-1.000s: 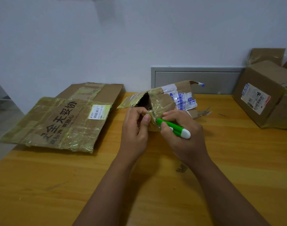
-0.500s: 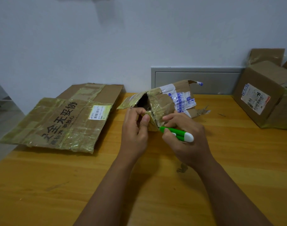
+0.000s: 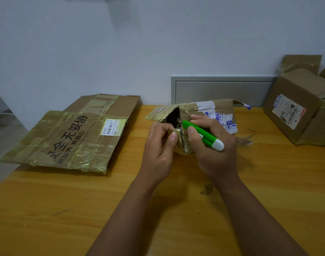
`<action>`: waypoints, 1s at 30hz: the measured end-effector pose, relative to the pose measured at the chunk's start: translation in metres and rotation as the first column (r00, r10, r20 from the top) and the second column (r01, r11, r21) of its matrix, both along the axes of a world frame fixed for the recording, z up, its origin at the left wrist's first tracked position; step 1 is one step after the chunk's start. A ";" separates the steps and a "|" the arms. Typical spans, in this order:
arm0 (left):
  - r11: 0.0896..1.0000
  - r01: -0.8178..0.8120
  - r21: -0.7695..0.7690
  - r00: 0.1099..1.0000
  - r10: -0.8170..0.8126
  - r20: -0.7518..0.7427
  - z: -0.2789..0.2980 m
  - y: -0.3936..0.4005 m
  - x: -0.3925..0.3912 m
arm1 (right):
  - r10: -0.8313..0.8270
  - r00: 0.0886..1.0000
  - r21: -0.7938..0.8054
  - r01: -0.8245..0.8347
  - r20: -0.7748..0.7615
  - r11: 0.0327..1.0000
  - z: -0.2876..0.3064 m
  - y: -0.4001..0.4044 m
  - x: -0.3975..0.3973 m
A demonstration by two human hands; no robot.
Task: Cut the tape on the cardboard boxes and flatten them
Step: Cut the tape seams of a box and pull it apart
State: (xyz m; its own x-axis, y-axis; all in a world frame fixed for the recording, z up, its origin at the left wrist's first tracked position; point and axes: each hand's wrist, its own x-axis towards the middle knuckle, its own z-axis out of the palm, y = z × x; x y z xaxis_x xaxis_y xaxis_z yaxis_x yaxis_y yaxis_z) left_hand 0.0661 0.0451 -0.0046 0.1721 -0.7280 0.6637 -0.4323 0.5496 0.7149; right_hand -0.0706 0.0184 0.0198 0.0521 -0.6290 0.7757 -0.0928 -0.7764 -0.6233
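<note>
My left hand (image 3: 159, 145) pinched the taped near corner of the small box (image 3: 198, 115), thumb and fingers curled onto the crumpled flap to hold it steady. My right hand (image 3: 211, 143) was wrapped round the green cutter (image 3: 201, 133), its tip pointed into the dark open end of that box; I could not see the blade itself. The small box sat on the wooden table (image 3: 65, 209), half collapsed, just beyond my knuckles. I judged I was mid-cut on its remaining tape, with flattening not yet done. The next move called for a short, controlled pull along the seam, keeping the blade away from my left thumb. Left of the small box lay a flattened box (image 3: 69, 137) with black lettering. Well to its right stood a larger box (image 3: 296, 108), apparently awaiting its turn.
</note>
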 end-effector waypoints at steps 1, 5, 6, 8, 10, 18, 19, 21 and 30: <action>1.000 0.012 0.001 1.000 -0.012 -0.014 0.000 0.000 0.000 | -0.013 1.000 0.001 0.013 -0.024 1.000 -0.002 0.000 0.001; 1.000 -0.006 -0.002 1.000 0.006 -0.017 0.001 -0.001 0.001 | 0.000 1.000 0.026 -0.001 0.004 1.000 -0.003 0.000 0.000; 1.000 -0.005 0.001 1.000 0.005 -0.020 0.001 -0.001 0.000 | -0.001 1.000 0.019 0.001 0.000 1.000 -0.002 0.000 0.000; 1.000 -0.002 0.002 1.000 0.002 -0.026 0.001 -0.001 0.000 | -0.028 0.999 -0.008 0.028 -0.041 1.000 -0.002 0.000 0.002; 1.000 -0.005 -0.005 1.000 0.005 -0.019 0.000 -0.001 0.000 | -0.045 0.996 -0.037 0.043 -0.080 0.998 -0.002 0.000 0.003; 0.999 -0.043 -0.010 0.997 0.044 0.064 -0.005 -0.004 0.001 | -0.053 0.992 -0.066 0.046 -0.111 0.997 -0.002 -0.002 0.000; 0.999 -0.049 -0.008 0.996 0.049 0.072 -0.005 -0.004 0.001 | -0.052 0.992 -0.074 0.044 -0.114 0.996 -0.002 -0.002 -0.002; 0.998 -0.054 -0.011 0.995 0.055 0.087 -0.005 -0.003 0.000 | -0.054 0.991 -0.087 0.043 -0.123 0.995 -0.003 -0.004 -0.004; 0.993 -0.096 -0.074 0.989 0.103 0.103 -0.002 -0.005 0.007 | 0.012 0.993 -0.047 -0.018 -0.118 0.999 -0.001 -0.002 -0.011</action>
